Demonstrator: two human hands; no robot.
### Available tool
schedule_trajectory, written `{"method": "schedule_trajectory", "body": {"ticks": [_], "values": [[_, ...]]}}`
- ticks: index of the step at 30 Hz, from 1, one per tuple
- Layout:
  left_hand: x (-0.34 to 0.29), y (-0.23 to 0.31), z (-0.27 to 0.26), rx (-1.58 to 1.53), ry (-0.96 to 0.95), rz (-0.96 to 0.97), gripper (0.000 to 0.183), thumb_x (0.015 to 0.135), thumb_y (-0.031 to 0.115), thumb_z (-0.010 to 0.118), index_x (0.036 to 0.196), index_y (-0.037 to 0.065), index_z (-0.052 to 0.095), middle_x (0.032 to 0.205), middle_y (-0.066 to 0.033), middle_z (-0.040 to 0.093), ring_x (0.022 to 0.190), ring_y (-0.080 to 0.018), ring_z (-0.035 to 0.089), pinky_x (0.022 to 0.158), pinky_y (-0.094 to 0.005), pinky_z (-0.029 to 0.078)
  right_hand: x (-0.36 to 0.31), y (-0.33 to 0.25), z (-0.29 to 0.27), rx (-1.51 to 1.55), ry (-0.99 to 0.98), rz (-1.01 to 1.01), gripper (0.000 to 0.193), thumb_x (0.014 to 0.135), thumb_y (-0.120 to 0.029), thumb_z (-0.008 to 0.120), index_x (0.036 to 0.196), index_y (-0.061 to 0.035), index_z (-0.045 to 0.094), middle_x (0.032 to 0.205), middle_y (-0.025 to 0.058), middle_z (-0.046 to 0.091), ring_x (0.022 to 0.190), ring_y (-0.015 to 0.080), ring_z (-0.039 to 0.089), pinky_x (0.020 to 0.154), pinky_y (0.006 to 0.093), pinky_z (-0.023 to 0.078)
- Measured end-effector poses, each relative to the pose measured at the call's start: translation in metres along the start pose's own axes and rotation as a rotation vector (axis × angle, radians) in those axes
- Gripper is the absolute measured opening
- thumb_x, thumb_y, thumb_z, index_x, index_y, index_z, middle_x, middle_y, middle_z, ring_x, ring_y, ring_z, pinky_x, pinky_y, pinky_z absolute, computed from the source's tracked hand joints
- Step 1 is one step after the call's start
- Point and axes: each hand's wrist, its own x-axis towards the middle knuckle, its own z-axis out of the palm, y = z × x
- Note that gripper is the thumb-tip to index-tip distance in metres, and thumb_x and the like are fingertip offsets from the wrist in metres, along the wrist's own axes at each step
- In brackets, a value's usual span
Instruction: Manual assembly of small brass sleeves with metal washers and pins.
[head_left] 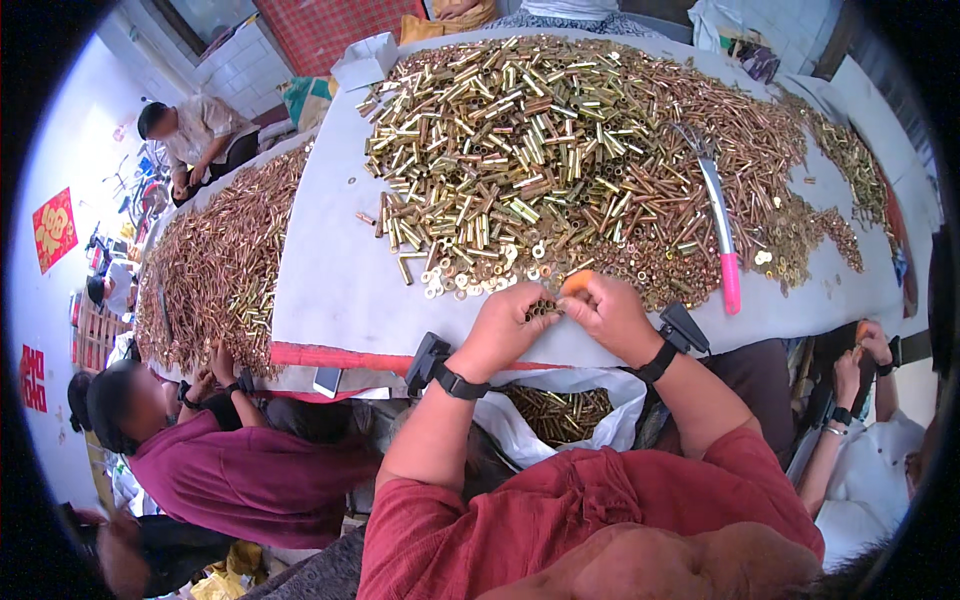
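My left hand [512, 325] is closed around several short brass-coloured metal sleeves [540, 309], their round open ends facing up. Close against it, my right hand [612, 318] has its thumb and fingers pinched together beside the sleeves; whatever sits between those fingertips is too small to make out. An orange finger cover [576, 283] shows on a right fingertip. Both hands are at the near edge of a big heap of metal sleeves and bolts [530, 150]. Loose flat washers [470, 278] lie just beyond my left hand, and small coppery nuts [650, 275] beyond my right.
A curved metal tool with a pink handle [731, 285] rests on the heap's right side. Below the table edge, a white sack [625, 405] holds more metal parts. A white box [366, 62] stands far left. Co-workers [230, 470] sit left and right; a phone [327, 381] lies left.
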Motion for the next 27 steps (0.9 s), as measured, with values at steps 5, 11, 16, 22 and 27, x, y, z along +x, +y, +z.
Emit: {"method": "schedule_trajectory", "body": {"ticks": [5,11,16,22,27], "values": [[0.001,-0.004,0.001,-0.043,0.007,-0.016,0.020,0.080,0.009,0.074,0.095,0.002,0.063,0.086,-0.0148,0.064,0.078,-0.0302,0.062,0.072,-0.0358,0.049,0.002,-0.002,0.001,0.233,-0.024,0.040,0.015,0.087,-0.016,0.069,0.096,-0.0046,0.064,0.075,0.0055,0.064,0.065,0.0132,0.059,0.061,0.0283,0.048],[0.002,-0.006,0.000,-0.089,0.007,-0.029,0.019,0.081,0.010,0.074,0.095,0.002,0.064,0.084,-0.0138,0.064,0.076,-0.0275,0.061,0.071,-0.0350,0.049,0.003,0.002,-0.009,0.101,-0.063,-0.046,0.015,0.086,-0.013,0.069,0.098,-0.0042,0.065,0.076,0.0037,0.064,0.066,0.0118,0.058,0.061,0.0273,0.048],[0.004,-0.003,0.000,-0.058,-0.005,-0.033,0.020,0.081,0.010,0.074,0.095,0.002,0.064,0.085,-0.0133,0.065,0.078,-0.0261,0.062,0.072,-0.0342,0.049,0.003,-0.002,-0.008,-0.102,-0.021,-0.051,0.013,0.085,-0.014,0.070,0.092,-0.0040,0.065,0.078,0.0081,0.065,0.067,0.0178,0.061,0.062,0.0310,0.049],[0.005,-0.008,0.001,-0.093,0.018,-0.025,0.020,0.082,0.010,0.074,0.097,0.002,0.064,0.087,-0.0128,0.066,0.080,-0.0245,0.063,0.074,-0.0332,0.050,0.005,0.010,-0.002,0.122,-0.023,-0.009,0.018,0.088,-0.019,0.068,0.097,-0.0038,0.066,0.084,0.0093,0.065,0.068,0.0198,0.062,0.063,0.0316,0.049],[0.004,-0.010,0.003,-0.200,0.096,-0.117,0.021,0.084,0.011,0.074,0.100,0.001,0.063,0.086,-0.0090,0.066,0.080,-0.0157,0.060,0.074,-0.0298,0.049,0.007,0.023,0.000,0.176,-0.045,-0.058,0.023,0.091,-0.021,0.066,0.107,-0.0040,0.063,0.086,0.0069,0.065,0.076,0.0137,0.061,0.069,0.0281,0.050]]}}
